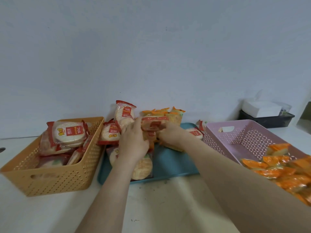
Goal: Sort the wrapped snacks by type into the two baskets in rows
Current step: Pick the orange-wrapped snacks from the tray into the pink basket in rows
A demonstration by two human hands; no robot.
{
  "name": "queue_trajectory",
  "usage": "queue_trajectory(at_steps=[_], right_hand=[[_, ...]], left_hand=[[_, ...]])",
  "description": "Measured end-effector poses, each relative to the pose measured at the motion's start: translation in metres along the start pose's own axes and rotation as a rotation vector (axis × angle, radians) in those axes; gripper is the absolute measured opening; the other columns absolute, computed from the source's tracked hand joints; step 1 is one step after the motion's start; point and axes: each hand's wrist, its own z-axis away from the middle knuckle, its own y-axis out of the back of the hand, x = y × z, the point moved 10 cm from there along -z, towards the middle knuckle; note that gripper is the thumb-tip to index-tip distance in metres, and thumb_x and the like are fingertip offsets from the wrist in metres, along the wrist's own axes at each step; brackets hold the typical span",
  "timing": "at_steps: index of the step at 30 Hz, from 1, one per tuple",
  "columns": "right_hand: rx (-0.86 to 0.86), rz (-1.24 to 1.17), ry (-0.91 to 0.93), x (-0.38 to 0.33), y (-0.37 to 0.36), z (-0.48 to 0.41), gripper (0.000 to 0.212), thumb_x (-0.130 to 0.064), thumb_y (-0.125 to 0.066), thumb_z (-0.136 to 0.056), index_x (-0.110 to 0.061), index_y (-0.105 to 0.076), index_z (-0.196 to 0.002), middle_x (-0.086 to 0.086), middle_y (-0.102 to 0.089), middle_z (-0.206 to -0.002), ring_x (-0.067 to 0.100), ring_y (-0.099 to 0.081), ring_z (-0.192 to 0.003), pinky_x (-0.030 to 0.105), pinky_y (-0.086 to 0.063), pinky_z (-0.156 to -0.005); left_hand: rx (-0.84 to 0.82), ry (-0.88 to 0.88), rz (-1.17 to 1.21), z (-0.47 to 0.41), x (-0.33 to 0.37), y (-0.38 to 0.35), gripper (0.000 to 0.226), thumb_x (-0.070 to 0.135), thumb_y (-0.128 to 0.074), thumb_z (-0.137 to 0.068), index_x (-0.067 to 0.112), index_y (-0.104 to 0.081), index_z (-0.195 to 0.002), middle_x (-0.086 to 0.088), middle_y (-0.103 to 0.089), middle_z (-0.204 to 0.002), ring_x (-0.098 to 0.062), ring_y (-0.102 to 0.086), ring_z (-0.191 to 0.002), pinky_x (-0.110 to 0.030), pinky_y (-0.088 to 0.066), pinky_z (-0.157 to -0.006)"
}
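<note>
A pile of wrapped snacks lies on a blue tray (170, 163) at the middle of the table. Both hands meet over it: my left hand (134, 142) and my right hand (171, 133) together grip a red-wrapped snack pack (154, 124) lifted above the pile. Other red-wrapped rice crackers (110, 133) and orange-wrapped packs (173, 115) sit behind and beneath the hands. The yellow basket (55, 180) on the left holds several red-wrapped crackers (69, 133). The pink basket (249, 138) on the right holds several orange-wrapped snacks (279, 169) at its near end.
A black tray with white tissues (262, 113) stands at the back right against the pale wall. Bare white tabletop (158, 206) stretches between the blue tray and the table's near side. A dark object (2, 150) peeks in at the left edge.
</note>
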Motion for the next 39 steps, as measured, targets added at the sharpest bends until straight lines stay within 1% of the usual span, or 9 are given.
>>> queue_trajectory(at_steps=[2,5,11,19,26,31,34,36,39], right_hand=[[-0.071,0.338,-0.106,0.023,-0.012,0.005,0.044,-0.016,-0.05,-0.086,-0.02,-0.044,-0.129,0.009,-0.062,-0.116,0.03,-0.057,-0.109,0.044,-0.046,-0.097],[0.006,0.512,-0.192,0.043,-0.008,0.011,0.034,-0.025,-0.054,-0.088,-0.017,-0.051,-0.122,0.007,-0.062,-0.117,0.03,-0.056,-0.11,0.047,-0.043,-0.097],[0.009,-0.433,-0.188,0.029,-0.013,0.013,0.039,-0.031,-0.069,-0.071,-0.017,-0.066,-0.107,0.004,-0.066,-0.095,0.021,-0.061,-0.09,0.031,-0.054,-0.071],[-0.092,-1.041,-0.173,0.004,-0.013,0.008,0.032,-0.04,-0.059,-0.081,-0.016,-0.067,-0.101,0.006,-0.068,-0.086,0.024,-0.063,-0.085,0.033,-0.05,-0.073],[-0.32,-1.374,-0.094,-0.03,-0.02,0.017,0.033,-0.046,-0.052,-0.087,-0.017,-0.067,-0.092,0.004,-0.059,-0.098,0.016,-0.054,-0.085,0.027,-0.036,-0.059],[-0.085,-1.338,-0.045,-0.034,0.001,0.013,0.056,-0.047,-0.063,-0.083,-0.005,-0.06,-0.119,0.017,-0.069,-0.112,0.03,-0.069,-0.095,0.04,-0.057,-0.079],[0.202,-1.27,-0.111,-0.018,0.029,0.016,0.042,-0.041,-0.062,-0.087,-0.005,-0.06,-0.111,0.009,-0.071,-0.07,0.021,-0.07,-0.056,0.033,-0.06,-0.06],[0.247,-1.145,-0.117,-0.021,0.042,0.019,0.038,-0.041,-0.062,-0.088,-0.006,-0.061,-0.104,0.006,-0.065,-0.067,0.018,-0.066,-0.049,0.034,-0.059,-0.059],[0.108,-0.972,-0.068,-0.042,0.044,0.023,0.03,-0.036,-0.063,-0.09,-0.006,-0.061,-0.093,0.001,-0.063,-0.05,0.014,-0.062,-0.04,0.023,-0.05,-0.043]], left_hand=[[-0.031,0.008,-0.217,0.004,-0.003,-0.006,0.073,0.03,-0.063,-0.088,0.021,-0.027,-0.15,-0.006,-0.045,-0.143,-0.031,-0.038,-0.131,-0.041,-0.035,-0.107],[-0.003,0.076,-0.369,0.006,-0.008,0.005,0.056,0.043,-0.061,-0.089,0.019,-0.044,-0.137,-0.009,-0.046,-0.137,-0.031,-0.037,-0.124,-0.039,-0.039,-0.099],[-0.017,0.147,-0.322,0.006,-0.024,0.01,0.05,0.037,-0.069,-0.084,0.016,-0.053,-0.127,-0.012,-0.054,-0.13,-0.033,-0.049,-0.117,-0.039,-0.046,-0.088],[0.267,0.26,0.45,0.002,-0.04,0.057,0.027,0.024,-0.072,-0.084,0.028,-0.059,-0.106,0.004,-0.061,-0.107,-0.014,-0.058,-0.095,-0.029,-0.049,-0.072],[0.148,0.432,1.3,0.003,-0.044,0.034,0.011,0.017,-0.062,-0.094,0.011,-0.066,-0.102,-0.011,-0.069,-0.106,-0.02,-0.069,-0.086,-0.027,-0.057,-0.065],[-0.112,0.299,0.941,0.0,-0.005,0.019,0.014,0.019,-0.067,-0.088,0.016,-0.067,-0.102,-0.006,-0.072,-0.103,-0.02,-0.07,-0.094,-0.044,-0.057,-0.087],[-0.281,0.118,0.127,0.005,0.005,-0.005,0.038,0.047,-0.046,-0.096,0.025,-0.062,-0.122,-0.001,-0.066,-0.116,-0.023,-0.059,-0.111,-0.047,-0.049,-0.095],[-0.337,0.047,-0.382,0.015,0.003,-0.026,0.047,0.055,-0.028,-0.098,0.033,-0.053,-0.13,-0.008,-0.057,-0.131,-0.032,-0.045,-0.125,-0.053,-0.039,-0.1],[-0.374,0.09,-0.417,0.024,0.0,-0.044,0.044,0.054,-0.024,-0.098,0.033,-0.051,-0.126,-0.007,-0.063,-0.119,-0.032,-0.053,-0.115,-0.053,-0.039,-0.097]])
